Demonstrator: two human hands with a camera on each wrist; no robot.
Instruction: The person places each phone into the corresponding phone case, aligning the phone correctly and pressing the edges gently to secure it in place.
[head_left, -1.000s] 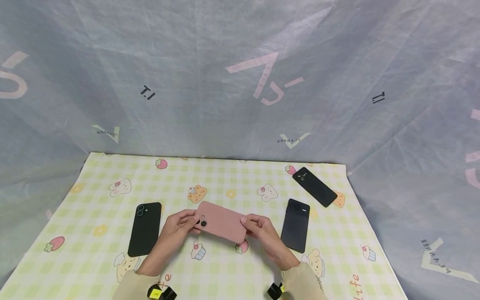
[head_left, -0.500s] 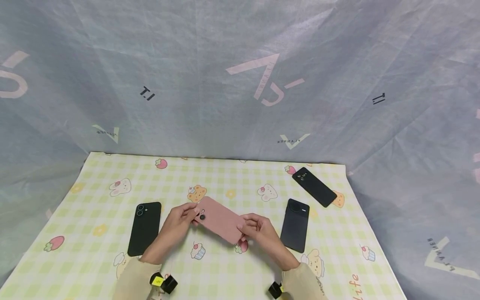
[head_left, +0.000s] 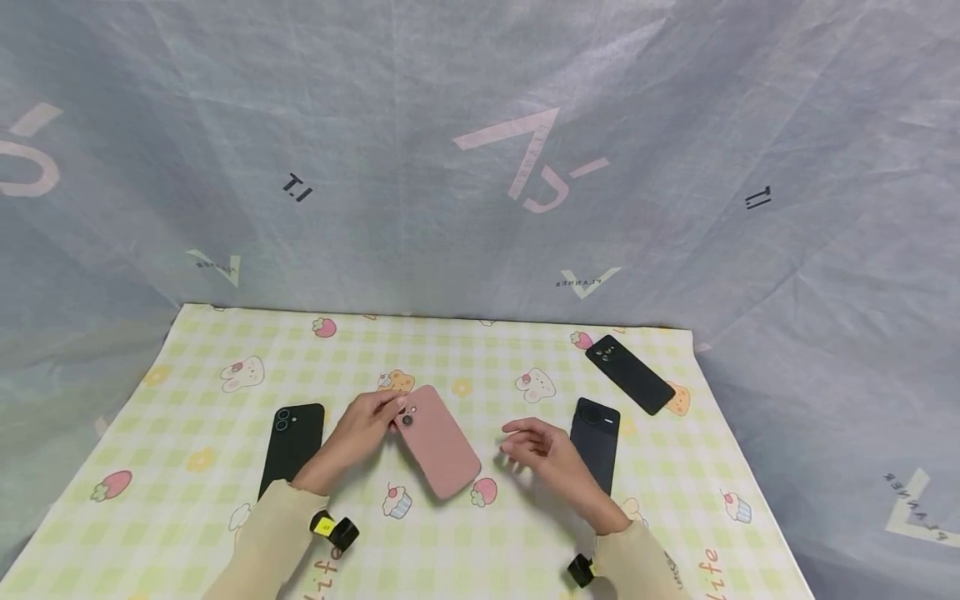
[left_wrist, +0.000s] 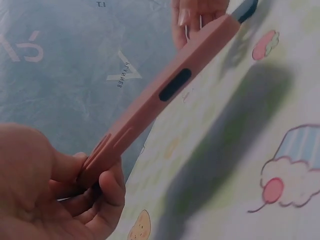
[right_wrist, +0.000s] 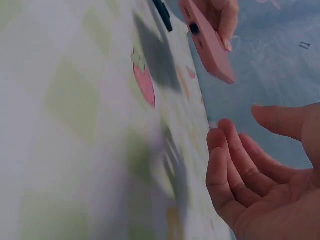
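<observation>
Now left hand [head_left: 365, 427] pinches the pink phone [head_left: 437, 442]; right hand [head_left: 542, 451] hovers, seemingly loosely spread.

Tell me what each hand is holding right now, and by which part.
The left hand grips the pink phone by its camera end. The right hand holds nothing.

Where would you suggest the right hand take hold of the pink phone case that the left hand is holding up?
Probably at the free lower end of the pink phone case, coming in from the right. The left hand pinches only the camera end, so the case hangs tilted above the checked tablecloth, its far end and slim long edges clear. The right hand hovers open beside it; thumb and fingers across the short end should fit.
</observation>
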